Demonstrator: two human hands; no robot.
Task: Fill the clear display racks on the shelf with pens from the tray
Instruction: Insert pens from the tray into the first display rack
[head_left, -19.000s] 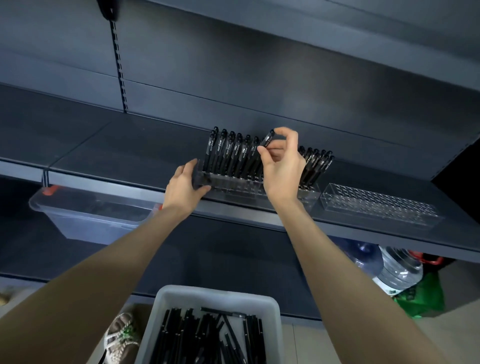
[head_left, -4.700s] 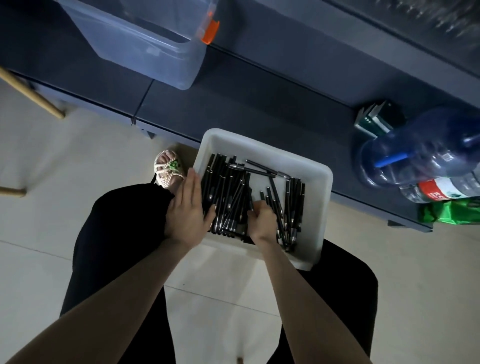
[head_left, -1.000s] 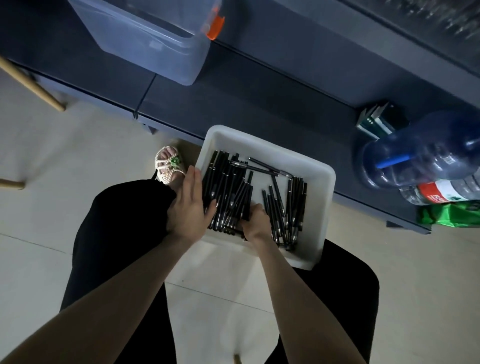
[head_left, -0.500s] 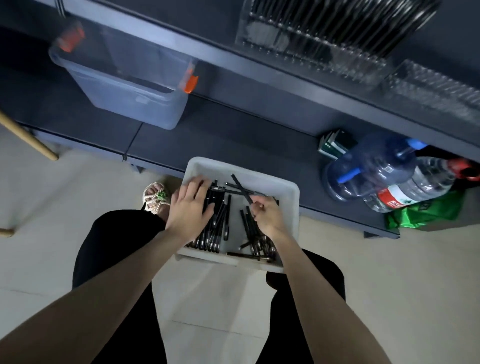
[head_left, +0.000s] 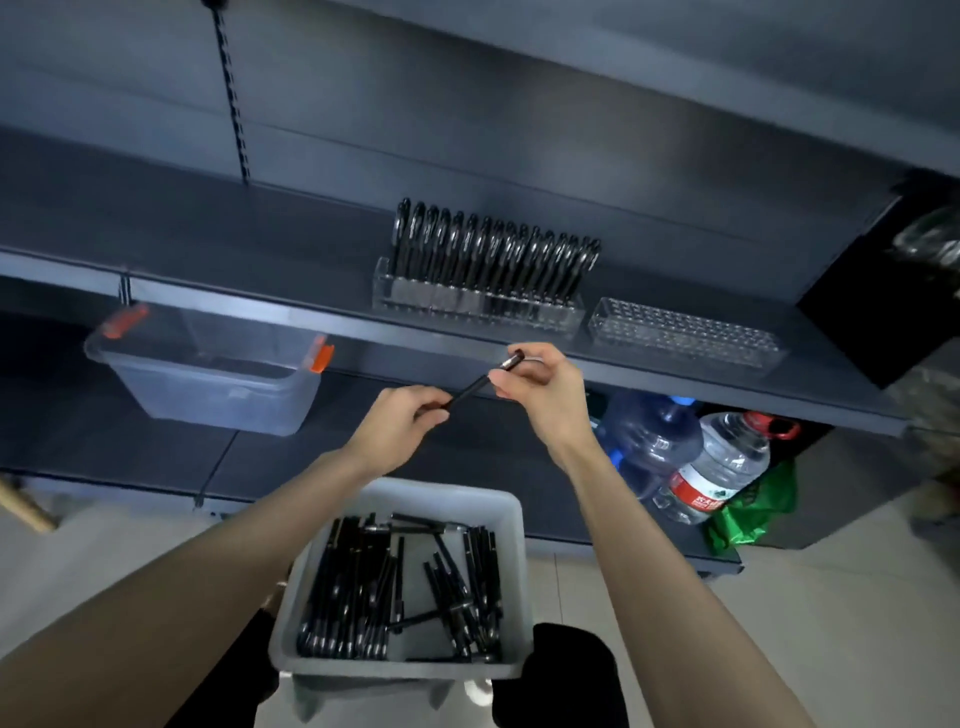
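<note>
A single black pen (head_left: 475, 385) is held in the air between both hands, just below the shelf's front edge. My left hand (head_left: 400, 426) pinches its lower end and my right hand (head_left: 540, 387) grips its upper end. On the dark shelf (head_left: 234, 249) a clear rack (head_left: 475, 304) stands packed with several upright black pens. To its right lies a second clear rack (head_left: 680, 335) with no pens in it. The white tray (head_left: 511, 525) rests on my lap, holding several loose black pens.
A clear storage bin (head_left: 208, 374) with orange clips sits on the lower shelf at left. Two big water bottles (head_left: 691, 457) and a green bag (head_left: 753, 506) lie under the shelf at right. A black block (head_left: 883, 291) stands at the shelf's right end.
The view has tilted up from the tray to the shelf. Both hands have left the tray and risen with one pen held between them.
</note>
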